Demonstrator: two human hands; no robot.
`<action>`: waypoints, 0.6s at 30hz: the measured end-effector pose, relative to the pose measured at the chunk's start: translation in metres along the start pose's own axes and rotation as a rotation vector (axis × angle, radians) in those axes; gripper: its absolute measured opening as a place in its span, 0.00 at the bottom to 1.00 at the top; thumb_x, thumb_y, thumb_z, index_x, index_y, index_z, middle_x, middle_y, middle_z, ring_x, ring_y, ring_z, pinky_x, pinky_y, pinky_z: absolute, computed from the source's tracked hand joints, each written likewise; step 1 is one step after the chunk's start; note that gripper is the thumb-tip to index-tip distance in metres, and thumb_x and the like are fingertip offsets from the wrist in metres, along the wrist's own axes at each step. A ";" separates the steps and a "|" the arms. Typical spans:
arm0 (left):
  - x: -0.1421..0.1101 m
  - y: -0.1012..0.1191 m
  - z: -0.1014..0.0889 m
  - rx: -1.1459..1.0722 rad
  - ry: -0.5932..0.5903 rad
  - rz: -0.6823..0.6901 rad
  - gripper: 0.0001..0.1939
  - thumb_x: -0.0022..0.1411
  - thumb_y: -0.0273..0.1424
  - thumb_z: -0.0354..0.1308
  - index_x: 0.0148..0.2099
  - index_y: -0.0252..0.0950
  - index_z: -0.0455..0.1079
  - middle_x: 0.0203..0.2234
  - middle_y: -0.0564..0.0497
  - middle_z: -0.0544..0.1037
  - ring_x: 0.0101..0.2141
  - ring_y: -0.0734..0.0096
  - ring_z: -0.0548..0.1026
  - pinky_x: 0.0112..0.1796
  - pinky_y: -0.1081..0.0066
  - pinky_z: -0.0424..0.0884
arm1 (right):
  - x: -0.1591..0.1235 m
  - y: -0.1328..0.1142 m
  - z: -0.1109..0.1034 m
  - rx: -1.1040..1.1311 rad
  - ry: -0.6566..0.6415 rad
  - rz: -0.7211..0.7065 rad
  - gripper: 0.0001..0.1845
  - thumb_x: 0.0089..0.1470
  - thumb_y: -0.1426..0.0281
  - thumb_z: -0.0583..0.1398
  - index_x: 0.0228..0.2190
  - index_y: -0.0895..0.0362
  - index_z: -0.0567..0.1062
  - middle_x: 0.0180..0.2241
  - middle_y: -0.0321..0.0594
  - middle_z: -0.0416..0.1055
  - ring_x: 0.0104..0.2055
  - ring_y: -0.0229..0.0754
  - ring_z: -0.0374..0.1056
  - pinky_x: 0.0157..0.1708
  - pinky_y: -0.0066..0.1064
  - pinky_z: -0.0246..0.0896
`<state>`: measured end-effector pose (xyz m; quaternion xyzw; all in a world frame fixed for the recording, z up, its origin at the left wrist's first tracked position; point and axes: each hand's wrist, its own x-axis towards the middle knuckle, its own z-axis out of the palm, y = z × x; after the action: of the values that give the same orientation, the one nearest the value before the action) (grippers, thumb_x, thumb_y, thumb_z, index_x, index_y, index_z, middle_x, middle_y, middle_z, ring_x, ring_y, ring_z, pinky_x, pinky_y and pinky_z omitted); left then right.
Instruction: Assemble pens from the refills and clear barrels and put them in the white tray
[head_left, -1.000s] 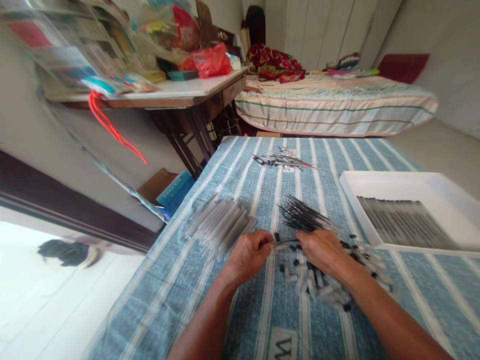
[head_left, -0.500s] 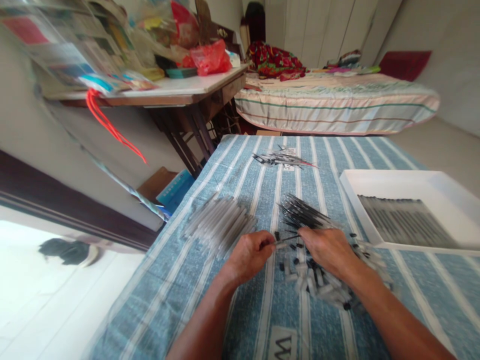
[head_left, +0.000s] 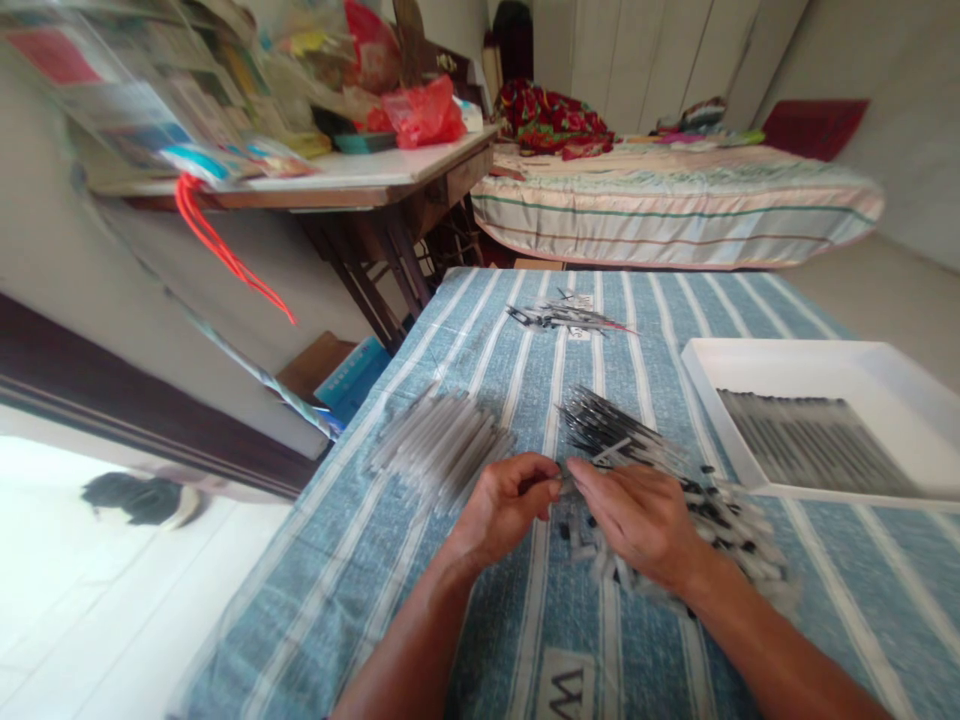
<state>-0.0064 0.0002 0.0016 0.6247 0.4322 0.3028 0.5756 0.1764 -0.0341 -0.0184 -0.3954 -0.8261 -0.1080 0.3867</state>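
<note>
My left hand (head_left: pixel 504 502) and my right hand (head_left: pixel 634 520) meet over the blue striped tablecloth (head_left: pixel 525 620). Both pinch a thin pen part (head_left: pixel 600 457) between their fingertips, and it is mostly hidden by the fingers. A pile of clear pen barrels (head_left: pixel 439 445) lies left of my left hand. Black-tipped refills (head_left: pixel 604 425) fan out just beyond my fingers. Small clear caps and black bits (head_left: pixel 720 535) lie heaped under and right of my right hand.
A white tray (head_left: pixel 701 375) holding assembled pens stands at the right. A small heap of dark parts (head_left: pixel 559 318) lies at the table's far side. A cluttered wooden desk (head_left: pixel 352 185) stands at the back left, with a bed (head_left: pixel 675 205) behind the table.
My hands have drawn closer and lifted slightly toward the refills. My right hand has slid left along the part until its fingertips meet my left hand's.
</note>
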 end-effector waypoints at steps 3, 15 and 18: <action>-0.001 0.002 -0.002 -0.215 0.096 0.047 0.09 0.53 0.33 0.60 0.34 0.32 0.70 0.21 0.53 0.74 0.20 0.77 0.68 0.22 0.76 0.63 | 0.002 -0.001 -0.003 0.044 0.088 0.069 0.13 0.54 0.79 0.56 0.43 0.61 0.69 0.25 0.39 0.73 0.25 0.36 0.66 0.30 0.28 0.58; -0.003 0.006 -0.002 -0.466 0.135 0.142 0.08 0.52 0.31 0.63 0.33 0.31 0.70 0.21 0.52 0.75 0.19 0.79 0.68 0.20 0.78 0.63 | 0.011 -0.014 0.023 -0.068 -0.740 0.179 0.12 0.54 0.79 0.52 0.35 0.59 0.72 0.28 0.43 0.73 0.31 0.44 0.69 0.31 0.31 0.54; -0.003 0.005 -0.002 -0.436 0.119 0.125 0.08 0.53 0.31 0.63 0.33 0.31 0.70 0.21 0.51 0.75 0.19 0.79 0.69 0.20 0.78 0.63 | 0.016 -0.014 0.020 -0.061 -0.817 0.252 0.14 0.54 0.79 0.50 0.39 0.60 0.72 0.33 0.47 0.74 0.36 0.46 0.70 0.33 0.31 0.55</action>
<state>-0.0084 -0.0019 0.0068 0.4921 0.3501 0.4604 0.6506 0.1488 -0.0242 -0.0188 -0.5149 -0.8530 0.0811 0.0259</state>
